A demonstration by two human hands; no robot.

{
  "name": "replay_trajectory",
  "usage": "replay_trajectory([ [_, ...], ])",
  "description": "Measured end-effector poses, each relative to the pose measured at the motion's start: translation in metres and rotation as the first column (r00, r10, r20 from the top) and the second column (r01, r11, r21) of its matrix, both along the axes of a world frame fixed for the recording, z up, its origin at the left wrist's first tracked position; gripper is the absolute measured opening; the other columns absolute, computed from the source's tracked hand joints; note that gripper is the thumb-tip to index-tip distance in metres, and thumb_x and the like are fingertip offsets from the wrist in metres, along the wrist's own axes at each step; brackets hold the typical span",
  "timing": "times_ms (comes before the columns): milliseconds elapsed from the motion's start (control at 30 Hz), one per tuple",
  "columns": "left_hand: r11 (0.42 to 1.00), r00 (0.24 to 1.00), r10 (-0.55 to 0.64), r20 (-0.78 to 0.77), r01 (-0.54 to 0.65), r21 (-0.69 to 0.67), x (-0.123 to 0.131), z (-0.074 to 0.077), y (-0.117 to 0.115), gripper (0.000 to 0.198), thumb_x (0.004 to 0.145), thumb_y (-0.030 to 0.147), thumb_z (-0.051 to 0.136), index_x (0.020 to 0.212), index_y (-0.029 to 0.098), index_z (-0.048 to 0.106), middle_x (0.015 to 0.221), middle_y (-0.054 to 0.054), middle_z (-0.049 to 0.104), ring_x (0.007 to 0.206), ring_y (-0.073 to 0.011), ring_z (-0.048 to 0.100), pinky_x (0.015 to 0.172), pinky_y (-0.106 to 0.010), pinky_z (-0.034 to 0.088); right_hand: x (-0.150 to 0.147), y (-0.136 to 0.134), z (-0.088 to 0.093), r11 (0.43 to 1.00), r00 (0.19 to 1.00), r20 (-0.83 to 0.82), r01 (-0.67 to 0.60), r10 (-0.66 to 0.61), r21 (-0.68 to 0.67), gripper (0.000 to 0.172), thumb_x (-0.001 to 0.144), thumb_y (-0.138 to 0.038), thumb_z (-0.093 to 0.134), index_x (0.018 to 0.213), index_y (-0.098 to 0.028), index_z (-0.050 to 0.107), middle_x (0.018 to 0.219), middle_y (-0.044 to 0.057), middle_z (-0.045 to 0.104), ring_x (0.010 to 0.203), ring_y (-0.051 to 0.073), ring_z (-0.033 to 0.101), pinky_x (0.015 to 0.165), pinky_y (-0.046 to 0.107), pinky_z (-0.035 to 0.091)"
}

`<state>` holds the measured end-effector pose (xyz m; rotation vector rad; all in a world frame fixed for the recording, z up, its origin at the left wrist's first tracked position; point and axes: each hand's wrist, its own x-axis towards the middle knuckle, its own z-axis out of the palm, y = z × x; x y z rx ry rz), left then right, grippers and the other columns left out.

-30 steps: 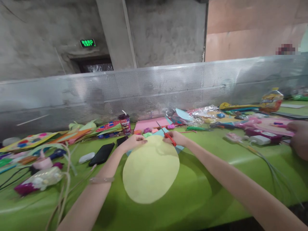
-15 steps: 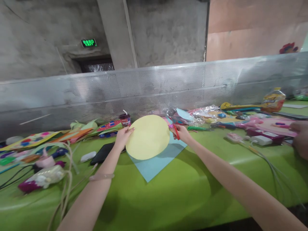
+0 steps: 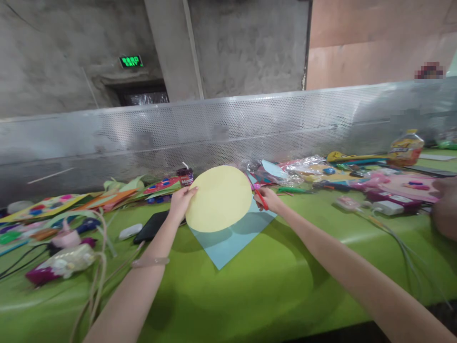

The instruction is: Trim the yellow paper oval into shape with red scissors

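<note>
Paper [image 3: 218, 199]: yellow, roughly oval, raised between the hands over the green surface [image 3: 285, 281], with the blue sheet [image 3: 223, 250] showing below its lower edge.
Left hand [image 3: 180, 204]: fingers and thumb pinching the paper's left edge; a light pinch should spare it a crease.
Right hand [image 3: 270, 200]: fingers curled around the handles of the red scissors [image 3: 262, 200], just beside the paper's right edge; whether scissors and paper touch, I cannot tell.
Scissor blades: too hidden and small to say if parted.
Edge work: probably smoothest with the scissors held steady, the left hand turning the paper into them, and short snips following the curve.
Clearance: the blue sheet lies close below, so the paper is best lifted well off it before any cut.
</note>
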<state>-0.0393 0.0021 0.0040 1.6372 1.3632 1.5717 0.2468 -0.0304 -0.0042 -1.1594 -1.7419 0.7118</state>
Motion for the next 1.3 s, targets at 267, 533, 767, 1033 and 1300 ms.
replay_trajectory([
  [267,1.0,1.0,-0.003,0.013,0.003,0.002,0.0012,-0.0001,0.0,0.041,0.059,0.047,0.056,0.081,0.013,0.063,0.074,-0.005,0.065,0.058,-0.0165,0.056,0.053,-0.024,0.042,-0.0012,-0.0012,0.0,1.0,1.0,0.012,-0.017,0.017,-0.006,0.011,0.065,-0.018,0.044,0.055,-0.016,0.042,0.039,-0.003,0.049,0.034,0.008,0.045,0.034,0.017,0.038],
  [533,1.0,1.0,-0.004,0.011,0.004,-0.002,0.0015,0.0012,-0.0016,0.04,0.059,0.046,0.056,0.08,0.013,0.064,0.075,-0.006,0.065,0.059,-0.017,0.056,0.054,-0.025,0.042,-0.0004,0.0003,-0.001,1.0,1.0,0.016,-0.014,0.014,-0.012,0.009,0.065,-0.018,0.044,0.056,-0.016,0.043,0.039,-0.003,0.049,0.034,0.007,0.045,0.033,0.017,0.038],
  [767,1.0,1.0,0.001,0.012,-0.001,-0.006,0.0027,0.0028,-0.0041,0.04,0.059,0.047,0.056,0.08,0.013,0.063,0.072,-0.005,0.065,0.058,-0.017,0.056,0.052,-0.025,0.042,0.0005,0.0017,-0.0022,1.0,1.0,0.025,-0.004,0.004,-0.009,0.009,0.065,-0.018,0.044,0.056,-0.016,0.043,0.038,-0.003,0.049,0.033,0.007,0.044,0.032,0.016,0.037],
  [1033,1.0,1.0,-0.01,0.017,0.01,0.001,0.0035,0.0029,-0.0044,0.039,0.059,0.046,0.056,0.079,0.014,0.063,0.073,-0.004,0.065,0.059,-0.0167,0.056,0.054,-0.025,0.042,0.0017,0.0027,-0.0028,1.0,0.999,0.044,-0.006,0.006,0.002,0.01,0.066,-0.018,0.043,0.056,-0.016,0.044,0.04,-0.002,0.049,0.034,0.008,0.045,0.032,0.017,0.037],
  [1300,1.0,1.0,-0.012,0.011,0.012,0.003,0.0012,0.0021,-0.0031,0.041,0.058,0.047,0.056,0.08,0.014,0.063,0.076,-0.005,0.065,0.061,-0.0179,0.057,0.055,-0.026,0.042,0.0038,0.0041,-0.0033,1.0,0.997,0.076,-0.002,0.002,0.009,0.012,0.066,-0.018,0.043,0.054,-0.016,0.043,0.04,-0.002,0.049,0.034,0.007,0.045,0.032,0.016,0.037],
])
